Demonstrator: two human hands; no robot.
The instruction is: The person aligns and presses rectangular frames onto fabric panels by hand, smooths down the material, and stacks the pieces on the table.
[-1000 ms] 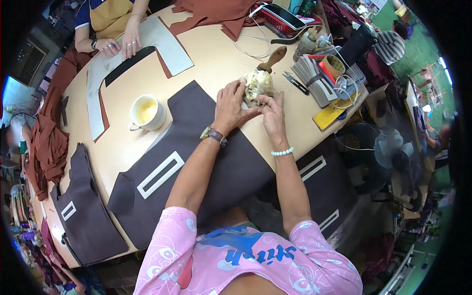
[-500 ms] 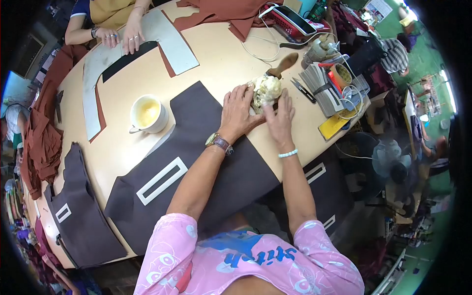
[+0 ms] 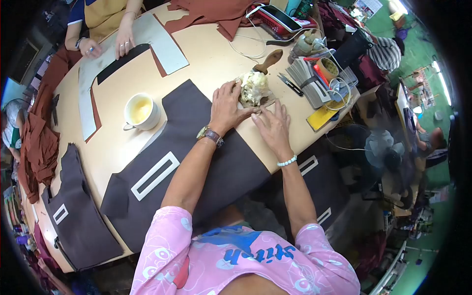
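Note:
A lumpy, cream-coloured mass [image 3: 254,88], crusted and brownish at its lower edge, sits on the table by a wooden-handled tool [image 3: 269,61]. My left hand [image 3: 227,107] rests against its left side, fingers extended and slightly spread. At its lower right is my right hand [image 3: 273,126], fingers apart, thumb and fingertips at the lower edge. Whether a small bit is under those fingertips cannot be made out. Beneath my left forearm lies dark fabric [image 3: 196,147] with a white rectangular frame [image 3: 155,176]. A white cup [image 3: 142,112] with yellowish contents stands to the left.
Across the table, another person's hands [image 3: 124,42] are near a pale template [image 3: 169,51]. Small scissors [image 3: 291,84], a banded stack [image 3: 310,81], a tape roll [image 3: 328,68] and a yellow item [image 3: 322,118] lie right. A phone [image 3: 281,18] and cable are behind. A fan [image 3: 386,150] stands right.
My right hand has moved from the mass's right side down to its lower edge, its fingers spreading. The other person's left-side hand has come off the template's edge. The view has shifted slightly.

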